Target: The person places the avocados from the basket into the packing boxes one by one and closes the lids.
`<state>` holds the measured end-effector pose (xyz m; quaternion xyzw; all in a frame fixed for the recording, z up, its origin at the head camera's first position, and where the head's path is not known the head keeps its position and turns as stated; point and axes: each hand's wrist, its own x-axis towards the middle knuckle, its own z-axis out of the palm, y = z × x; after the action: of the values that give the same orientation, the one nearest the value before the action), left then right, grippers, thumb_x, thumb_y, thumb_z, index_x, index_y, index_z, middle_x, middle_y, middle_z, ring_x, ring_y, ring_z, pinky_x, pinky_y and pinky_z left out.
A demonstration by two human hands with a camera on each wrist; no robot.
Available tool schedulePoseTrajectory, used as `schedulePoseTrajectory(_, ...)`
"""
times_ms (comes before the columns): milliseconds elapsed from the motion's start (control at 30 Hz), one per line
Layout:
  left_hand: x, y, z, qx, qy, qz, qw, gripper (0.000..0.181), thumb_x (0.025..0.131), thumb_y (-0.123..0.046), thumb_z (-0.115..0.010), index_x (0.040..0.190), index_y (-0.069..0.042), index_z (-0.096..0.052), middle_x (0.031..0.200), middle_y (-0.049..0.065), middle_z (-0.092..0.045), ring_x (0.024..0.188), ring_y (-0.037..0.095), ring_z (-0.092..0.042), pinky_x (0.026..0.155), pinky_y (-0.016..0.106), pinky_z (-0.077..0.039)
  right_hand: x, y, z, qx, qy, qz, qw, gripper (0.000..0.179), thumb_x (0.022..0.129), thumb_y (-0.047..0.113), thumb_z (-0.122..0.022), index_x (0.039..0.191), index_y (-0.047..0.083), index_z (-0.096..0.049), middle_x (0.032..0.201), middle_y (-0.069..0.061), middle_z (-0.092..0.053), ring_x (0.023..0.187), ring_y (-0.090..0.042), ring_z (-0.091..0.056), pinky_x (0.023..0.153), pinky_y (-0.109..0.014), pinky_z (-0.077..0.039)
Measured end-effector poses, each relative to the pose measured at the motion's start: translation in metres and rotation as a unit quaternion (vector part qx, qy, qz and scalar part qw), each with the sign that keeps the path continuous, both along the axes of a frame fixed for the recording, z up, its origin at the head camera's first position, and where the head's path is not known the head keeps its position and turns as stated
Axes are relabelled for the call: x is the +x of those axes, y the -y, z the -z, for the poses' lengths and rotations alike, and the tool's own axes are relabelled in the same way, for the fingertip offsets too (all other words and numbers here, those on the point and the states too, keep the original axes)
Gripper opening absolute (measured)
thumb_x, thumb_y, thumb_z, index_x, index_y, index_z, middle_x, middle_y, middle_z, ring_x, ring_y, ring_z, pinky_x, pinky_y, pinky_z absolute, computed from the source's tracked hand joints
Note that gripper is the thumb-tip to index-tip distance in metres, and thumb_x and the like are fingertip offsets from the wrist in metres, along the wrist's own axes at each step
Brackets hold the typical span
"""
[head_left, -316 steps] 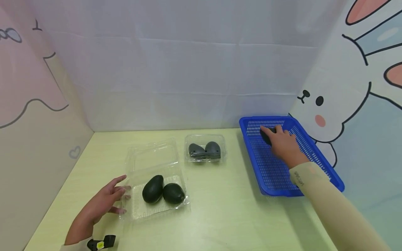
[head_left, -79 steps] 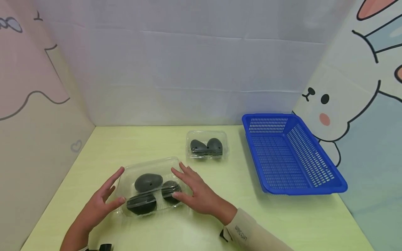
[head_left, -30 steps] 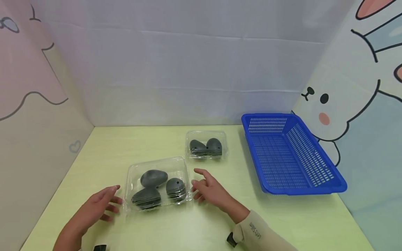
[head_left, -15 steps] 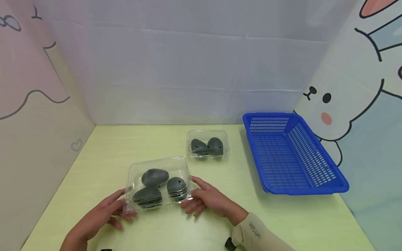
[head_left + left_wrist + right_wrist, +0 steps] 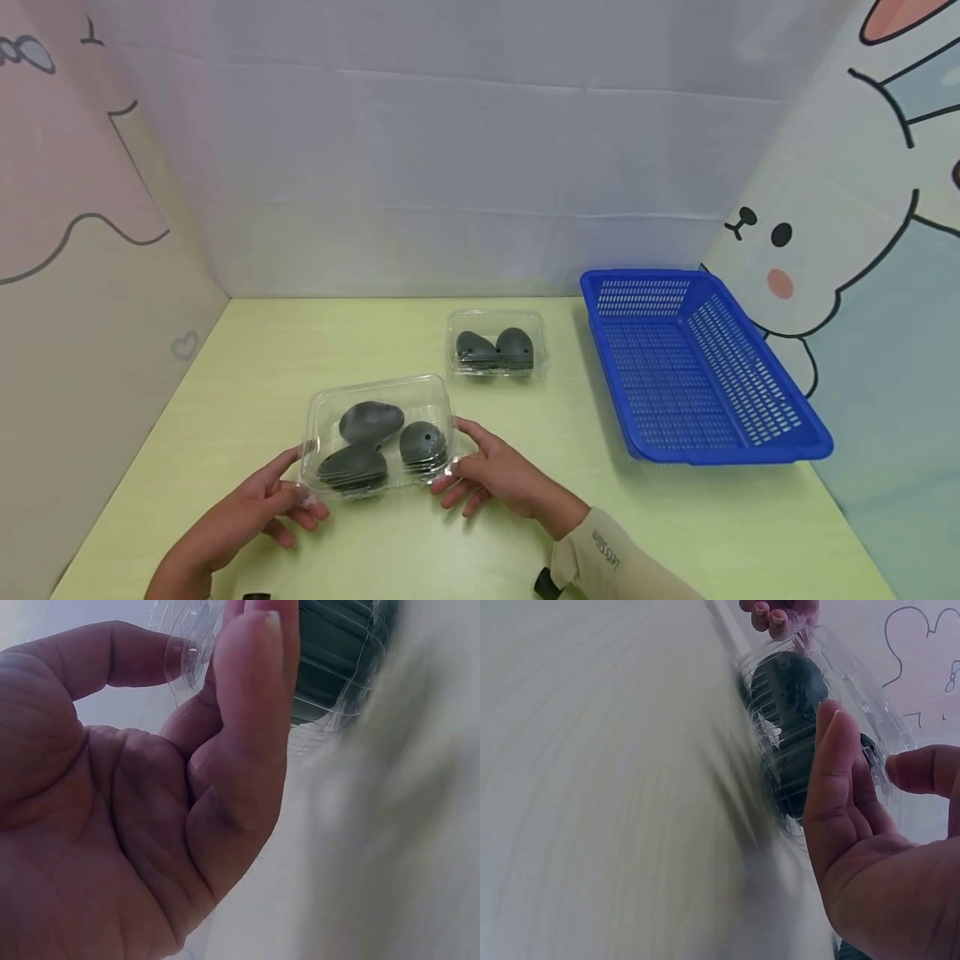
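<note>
A clear plastic clamshell box (image 5: 427, 398) sits at the centre left in the head view, its lid down over three dark avocados (image 5: 371, 422). My left hand (image 5: 243, 508) grips the box's left end between thumb and fingers. At the right end, my right hand (image 5: 506, 475) pinches the box the same way. In the left wrist view the thumb and fingers of the left hand (image 5: 195, 742) meet the plastic edge. The right wrist view has the avocados (image 5: 791, 682) behind ridged plastic, with the right hand's fingers (image 5: 832, 780) at the near end.
A smaller clear box (image 5: 457, 325) with two dark avocados (image 5: 515, 348) stands near the back wall. A blue perforated basket (image 5: 611, 400) containing nothing is at the right. The pale table (image 5: 525, 550) meets printed cloth walls at the back and sides.
Earlier the box was unfolded and my right hand held an avocado in the basket. The lid came down over three avocados. After drawing apart, both hands have taken hold of the box's ends.
</note>
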<state>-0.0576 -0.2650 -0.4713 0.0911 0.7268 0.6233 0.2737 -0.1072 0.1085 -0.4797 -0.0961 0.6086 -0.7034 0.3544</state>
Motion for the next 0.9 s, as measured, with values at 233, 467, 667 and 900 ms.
schedulePoseTrajectory(233, 0.0, 0.001, -0.003, -0.004, 0.01, 0.008, 0.9999, 0.072, 0.111, -0.016, -0.046, 0.163, -0.001, 0.001, 0.108, 0.024, -0.072, 0.095, 0.029, -0.073, 0.072, 0.044, -0.061, 0.002, 0.003, -0.003, -0.002, 0.003, 0.01, 0.9999, 0.074, 0.098, 0.002, -0.051, 0.164, 0.021, -0.023, 0.102, -0.026, -0.075, 0.081, -0.029, -0.076, 0.055, -0.033, -0.059)
schedulePoseTrajectory(467, -0.004, 0.004, 0.002, 0.053, 0.034, 0.031, 0.9975, 0.072, 0.113, -0.015, -0.039, 0.161, -0.003, 0.012, 0.111, 0.024, -0.073, 0.102, 0.029, -0.073, 0.077, 0.041, -0.061, 0.004, 0.005, -0.002, -0.004, 0.006, 0.024, 0.9997, 0.075, 0.097, 0.001, -0.05, 0.164, 0.019, -0.023, 0.1, -0.027, -0.074, 0.08, -0.029, -0.076, 0.053, -0.031, -0.058)
schedulePoseTrajectory(667, -0.004, 0.007, 0.007, 0.076, 0.039, 0.039, 0.9956, 0.065, 0.113, -0.014, -0.038, 0.166, -0.024, -0.002, 0.111, 0.02, -0.073, 0.103, 0.028, -0.073, 0.077, 0.039, -0.06, 0.004, 0.006, 0.001, -0.003, 0.003, 0.026, 0.9996, 0.074, 0.096, 0.0, -0.05, 0.163, 0.02, -0.027, 0.099, -0.026, -0.075, 0.079, -0.029, -0.076, 0.052, -0.031, -0.057)
schedulePoseTrajectory(900, -0.003, 0.006, 0.009, 0.075, 0.034, 0.044, 0.9956, 0.06, 0.113, -0.013, -0.038, 0.159, -0.044, -0.016, 0.111, 0.02, -0.073, 0.102, 0.026, -0.073, 0.078, 0.039, -0.06, 0.004, 0.005, 0.002, -0.001, 0.002, 0.024, 0.9997, 0.074, 0.096, -0.001, -0.049, 0.163, 0.022, -0.028, 0.098, -0.026, -0.075, 0.081, -0.031, -0.076, 0.051, -0.031, -0.057)
